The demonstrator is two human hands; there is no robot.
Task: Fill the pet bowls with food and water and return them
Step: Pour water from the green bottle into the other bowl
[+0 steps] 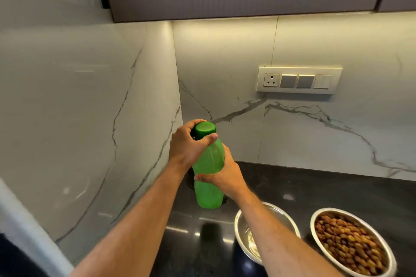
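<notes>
Green bottle (208, 177) upright on counter, just behind empty steel bowl (243, 229); left hand (188, 144) grips cap (204, 129), right hand (225, 175) clamps body

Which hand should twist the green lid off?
The left hand, probably: its fingers already curl around the cap, while the right hand grips the green bottle around its middle, steadying it.

No readable text, label, brand or number shows anywhere on what is in view.
</notes>
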